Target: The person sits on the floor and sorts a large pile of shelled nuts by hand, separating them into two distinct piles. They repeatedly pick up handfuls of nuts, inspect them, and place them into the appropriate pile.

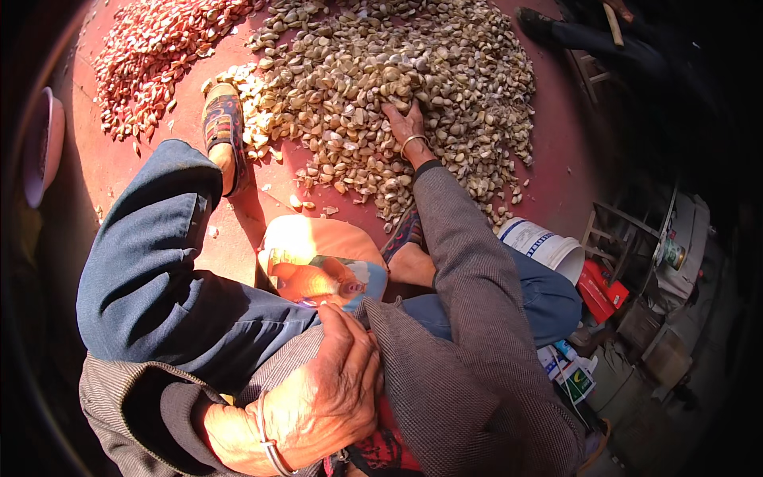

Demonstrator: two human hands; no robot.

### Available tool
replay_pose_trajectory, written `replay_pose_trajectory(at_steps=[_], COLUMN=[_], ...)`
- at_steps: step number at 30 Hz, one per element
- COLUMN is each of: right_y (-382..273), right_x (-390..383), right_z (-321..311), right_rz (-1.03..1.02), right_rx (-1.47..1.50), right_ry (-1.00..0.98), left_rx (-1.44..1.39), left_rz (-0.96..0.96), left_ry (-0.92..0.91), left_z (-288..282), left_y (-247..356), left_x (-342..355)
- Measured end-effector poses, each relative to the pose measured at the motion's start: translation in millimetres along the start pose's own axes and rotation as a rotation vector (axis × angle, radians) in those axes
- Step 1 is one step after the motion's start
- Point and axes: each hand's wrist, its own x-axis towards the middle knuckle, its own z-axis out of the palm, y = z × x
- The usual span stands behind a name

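While the right hand (408, 127) touches the tan pile (350, 79), neither its grip nor the left hand's (322, 405) is discernible. If shifted, the left shoe (222, 119) could crush adjoining pieces (254, 119).

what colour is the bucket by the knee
The bucket is white with blue markings, best seen in the head view.

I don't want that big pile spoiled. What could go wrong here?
The left shoe sits right against the pale pile of clove-like pieces, so it might crush some. The reddish pile lies close by, so the two could get mixed. The right hand is among the pale pieces, so its bracelet might catch.
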Motion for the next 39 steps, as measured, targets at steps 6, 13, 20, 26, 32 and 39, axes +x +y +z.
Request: replay_pose_trajectory(at_steps=[6, 13, 20, 26, 32, 39], right_y=[-9.2, -16.9, 17.7, 42.4, 61.7, 57.0], right_x=[1.5, -36.1, -68.2, -80.9, -97.9, -99.1], right_z=[43.2, 65.6, 69.9, 74.1, 56.7, 27.3], right_rz=[-0.354, -0.543, -0.689, -0.766, -0.832, -0.785], right_rx=[-0.317, -0.622, -0.756, -0.808, -0.836, -0.78], right_ry=[-0.004, -0.097, -0.088, -0.054, -0.092, -0.279], left_rx=[0.049, 0.047, 0.013, -0.032, 0.051, 0.023], left_rz=[0.095, 0.1, 0.098, 0.02, 0.078, 0.081], left_ry=[-0.072, -0.109, -0.084, 0.018, 0.085, 0.044], left_z=[-0.5, -6.5, -4.6, 4.4, 24.3, 6.2], left_y=[-7.4, -7.3, -0.8, 10.0, 8.8, 7.6], left_x=[2.4, 5.7, 2.2, -1.2, -4.3, -8.8])
